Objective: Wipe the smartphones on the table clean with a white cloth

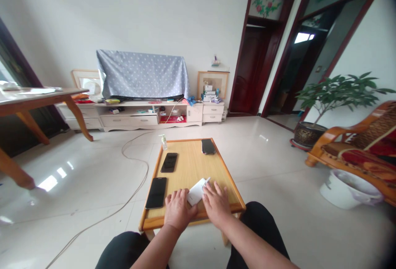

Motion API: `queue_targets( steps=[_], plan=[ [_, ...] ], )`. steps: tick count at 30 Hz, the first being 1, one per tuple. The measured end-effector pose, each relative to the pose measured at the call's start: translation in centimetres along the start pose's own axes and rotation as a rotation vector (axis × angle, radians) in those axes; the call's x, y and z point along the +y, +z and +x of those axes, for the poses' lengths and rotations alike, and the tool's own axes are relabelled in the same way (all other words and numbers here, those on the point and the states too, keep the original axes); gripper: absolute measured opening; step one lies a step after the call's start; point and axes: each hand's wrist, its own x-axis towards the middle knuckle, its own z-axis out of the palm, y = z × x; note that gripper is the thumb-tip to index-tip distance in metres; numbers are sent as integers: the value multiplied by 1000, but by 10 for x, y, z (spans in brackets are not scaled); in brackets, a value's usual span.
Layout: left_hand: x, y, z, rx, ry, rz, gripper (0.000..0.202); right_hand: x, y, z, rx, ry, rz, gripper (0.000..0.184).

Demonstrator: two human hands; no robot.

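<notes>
I sit at a low wooden table point(188, 166). My left hand point(177, 210) and my right hand point(215, 203) rest on its near edge, both around a flat white object point(197, 191) like a phone or case lying between them. The left hand's fingers touch its left side. The right hand's fingers press along its right edge, near a small white tab at its top corner. Three dark phones lie on the table: one point(156, 192) near left, one point(169, 162) at mid left, one point(208, 146) at the far right. A small clear bottle point(163, 141) stands at the far left corner.
A grey cable point(136, 159) snakes over the tiled floor left of the table. A larger wooden table point(34, 100) stands at left, a TV cabinet point(139, 116) with a cloth-covered screen at the back. A wooden chair point(359, 145), white basin point(349, 188) and potted plant point(328, 95) are at right.
</notes>
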Motion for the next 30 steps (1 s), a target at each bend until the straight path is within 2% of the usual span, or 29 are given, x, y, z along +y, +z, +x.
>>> queue_targets(
  steps=[3,5,9,12,14,16,18,22,24,30],
  plan=[
    [-1,1,-1,-23,3,-5,37,-18,10,-25,-33,-112,17,47],
    [-1,1,-1,-26,7,-2,38,-20,7,-28,-44,-116,6,47],
    [3,0,-3,-8,4,19,43,-2,-10,-6,-33,94,-53,46],
    [5,0,-4,-7,2,22,43,-1,-9,-3,-21,183,-80,47],
    [4,0,-4,-11,6,11,42,-8,-1,-15,-27,140,-64,48],
    [3,1,-4,-15,14,-3,42,-15,7,-28,-34,38,-30,48],
    [3,3,-4,-12,15,-7,41,-17,8,-35,-28,-30,-12,47],
    [2,7,-4,-3,2,6,44,-7,-9,-21,-10,76,-40,45],
    [1,9,-4,-4,-3,-4,47,-5,-17,-13,-18,77,-37,44],
    [-4,11,-5,-10,-21,-68,57,-36,-14,-8,-182,-223,32,41]
  ],
)
